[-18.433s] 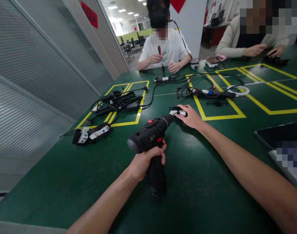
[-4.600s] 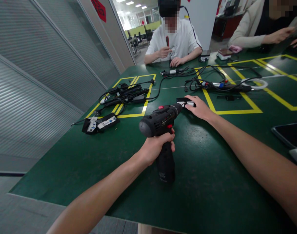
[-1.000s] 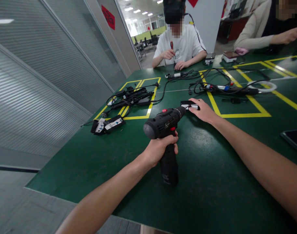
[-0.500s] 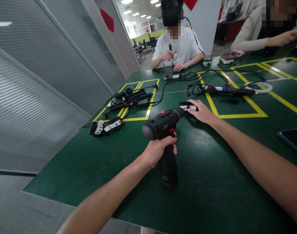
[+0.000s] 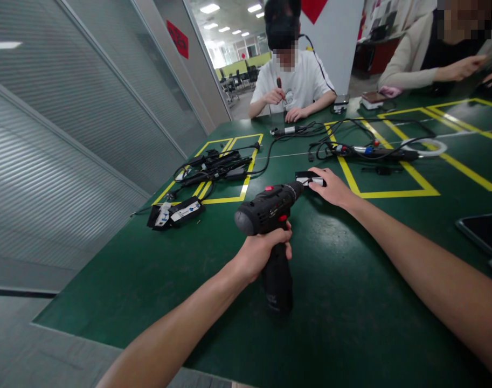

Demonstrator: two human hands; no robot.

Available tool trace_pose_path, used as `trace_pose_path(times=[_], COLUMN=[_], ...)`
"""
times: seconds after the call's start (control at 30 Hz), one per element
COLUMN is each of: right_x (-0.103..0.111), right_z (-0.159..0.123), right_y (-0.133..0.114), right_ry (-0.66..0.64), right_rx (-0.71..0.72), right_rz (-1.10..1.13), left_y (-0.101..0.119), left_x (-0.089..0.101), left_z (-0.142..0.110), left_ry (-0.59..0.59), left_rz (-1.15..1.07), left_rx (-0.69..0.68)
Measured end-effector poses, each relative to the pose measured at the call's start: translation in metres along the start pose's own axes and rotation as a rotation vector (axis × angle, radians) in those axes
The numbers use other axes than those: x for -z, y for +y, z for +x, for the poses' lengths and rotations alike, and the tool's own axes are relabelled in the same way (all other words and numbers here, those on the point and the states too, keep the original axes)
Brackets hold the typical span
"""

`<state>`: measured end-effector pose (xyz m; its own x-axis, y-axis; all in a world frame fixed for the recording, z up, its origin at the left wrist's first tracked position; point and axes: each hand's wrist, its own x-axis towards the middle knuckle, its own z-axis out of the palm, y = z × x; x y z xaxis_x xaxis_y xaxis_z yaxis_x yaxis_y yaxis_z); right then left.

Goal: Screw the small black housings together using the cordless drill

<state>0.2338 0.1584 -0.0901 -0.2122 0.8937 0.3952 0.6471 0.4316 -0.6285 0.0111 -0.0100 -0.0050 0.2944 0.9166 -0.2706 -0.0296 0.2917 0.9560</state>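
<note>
My left hand (image 5: pixel 262 249) is wrapped round the grip of a black cordless drill (image 5: pixel 270 207) with red switches. The drill's chuck points away from me and to the right, and its bit reaches a small black block with a white and silver face (image 5: pixel 303 177). My right hand (image 5: pixel 328 186) grips that block from its right side, with the fingers over the top and the thumb in front. The exact spot where the bit meets the block is too small to make out.
On the green table (image 5: pixel 160 302), black adapters and cables (image 5: pixel 217 167) lie at left, beside open black pieces (image 5: pixel 175 213). A cabled tool (image 5: pixel 367 152) lies at right, near a phone (image 5: pixel 482 231). Across sits a person (image 5: pixel 294 75) holding a screwdriver; another person (image 5: pixel 415 64) works at far right.
The view has shifted very slightly. Both hands keep their hold, and the drill and block stay together in nearly the same place.
</note>
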Motion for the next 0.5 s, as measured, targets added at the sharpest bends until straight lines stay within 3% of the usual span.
trace_pose_path(times=[0.5], right_x=[-0.0061], right_z=[0.0026], right_y=[0.0098], right_ry=[0.013], right_rx=[0.013], right_rz=[-0.006], left_y=[-0.004], left_x=[0.0019], left_z=[0.0011], left_ry=[0.001], left_rz=[-0.013], left_rx=[-0.012])
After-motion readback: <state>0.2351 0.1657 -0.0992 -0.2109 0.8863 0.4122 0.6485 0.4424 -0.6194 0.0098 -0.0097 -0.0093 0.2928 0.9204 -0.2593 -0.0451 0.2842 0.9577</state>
